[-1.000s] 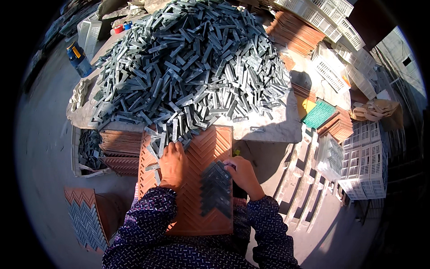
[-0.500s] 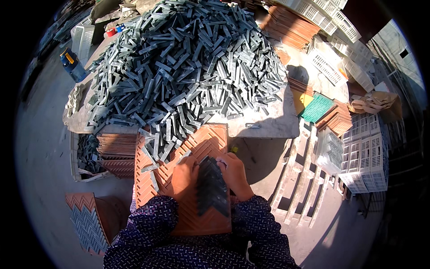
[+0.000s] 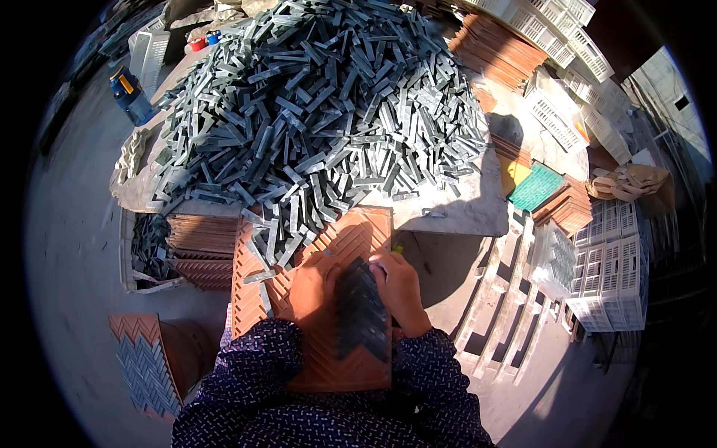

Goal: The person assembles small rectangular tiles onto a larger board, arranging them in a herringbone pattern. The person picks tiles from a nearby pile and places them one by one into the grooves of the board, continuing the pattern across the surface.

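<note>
A brown herringbone-grooved mould board [image 3: 364, 224] lies in front of me, with dark stone strips [image 3: 360, 313] set in a zigzag band along its right part. My left hand [image 3: 312, 290] rests over the board just left of that band, fingers curled; a small pale end shows by its fingertips, too little to name. At the band's upper right edge is my right hand [image 3: 401, 290], its thumb and fingers pinched together; what they hold, if anything, is hidden. Loose grey stone strips [image 3: 280, 228] spill onto the board's upper left.
A big heap of grey strips [image 3: 299, 112] covers the table [image 3: 478, 205] ahead. At lower left stands a filled board [image 3: 146, 366]. Stacked brown boards [image 3: 198, 235], a wooden pallet [image 3: 497, 313], white crates [image 3: 609, 269], a green board [image 3: 535, 188] and a blue bottle [image 3: 131, 97] surround me.
The whole view has shifted slightly, so the scene sits a little further right and lower. A strip visible beside my left fingers is now mostly hidden. Both hands stay over the board.
</note>
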`<action>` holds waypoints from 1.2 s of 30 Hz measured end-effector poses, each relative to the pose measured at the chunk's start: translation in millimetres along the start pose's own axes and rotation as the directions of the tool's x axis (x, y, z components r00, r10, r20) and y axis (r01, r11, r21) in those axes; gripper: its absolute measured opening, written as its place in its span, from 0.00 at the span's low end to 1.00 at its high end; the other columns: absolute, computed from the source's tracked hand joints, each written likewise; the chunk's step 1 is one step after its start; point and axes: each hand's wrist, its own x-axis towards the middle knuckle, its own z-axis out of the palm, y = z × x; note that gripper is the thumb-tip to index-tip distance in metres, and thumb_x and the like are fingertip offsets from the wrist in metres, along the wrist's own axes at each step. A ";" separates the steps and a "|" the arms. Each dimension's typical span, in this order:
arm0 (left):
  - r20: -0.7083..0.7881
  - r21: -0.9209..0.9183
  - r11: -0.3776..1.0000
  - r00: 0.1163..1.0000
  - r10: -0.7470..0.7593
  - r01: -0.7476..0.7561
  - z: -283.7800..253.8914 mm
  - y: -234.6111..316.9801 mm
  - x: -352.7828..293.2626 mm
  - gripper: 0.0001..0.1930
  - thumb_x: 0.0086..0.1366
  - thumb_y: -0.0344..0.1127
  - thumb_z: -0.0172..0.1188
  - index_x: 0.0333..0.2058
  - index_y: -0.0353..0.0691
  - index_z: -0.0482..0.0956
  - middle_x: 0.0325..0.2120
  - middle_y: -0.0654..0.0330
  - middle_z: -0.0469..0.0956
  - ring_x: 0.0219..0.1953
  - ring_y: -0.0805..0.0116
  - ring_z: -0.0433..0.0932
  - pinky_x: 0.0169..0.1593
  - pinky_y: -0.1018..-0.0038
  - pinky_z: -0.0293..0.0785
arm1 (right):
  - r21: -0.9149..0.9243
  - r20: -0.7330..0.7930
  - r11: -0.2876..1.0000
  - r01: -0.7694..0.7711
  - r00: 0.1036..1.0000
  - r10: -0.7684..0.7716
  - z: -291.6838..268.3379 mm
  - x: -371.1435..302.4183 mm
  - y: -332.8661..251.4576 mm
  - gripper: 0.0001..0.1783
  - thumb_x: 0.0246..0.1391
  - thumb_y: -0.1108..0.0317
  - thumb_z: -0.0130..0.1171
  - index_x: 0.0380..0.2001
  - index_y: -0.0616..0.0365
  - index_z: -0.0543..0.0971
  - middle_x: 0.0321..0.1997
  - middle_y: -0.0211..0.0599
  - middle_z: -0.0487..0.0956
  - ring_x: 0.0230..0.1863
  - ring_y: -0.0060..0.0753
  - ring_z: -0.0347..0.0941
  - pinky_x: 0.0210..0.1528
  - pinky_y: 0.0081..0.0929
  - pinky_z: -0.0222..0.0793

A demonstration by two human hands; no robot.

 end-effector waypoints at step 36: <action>0.144 -0.232 0.964 0.984 -0.101 0.133 -6.6 -4.0 6.9 0.10 0.58 0.26 0.55 0.39 0.33 0.78 0.31 0.46 0.78 0.35 0.47 0.78 0.39 0.64 0.73 | 0.011 0.111 0.974 -0.228 0.968 0.225 -16.1 -5.5 24.1 0.11 0.39 0.73 0.67 0.27 0.60 0.75 0.26 0.39 0.73 0.26 0.34 0.72 0.31 0.28 0.69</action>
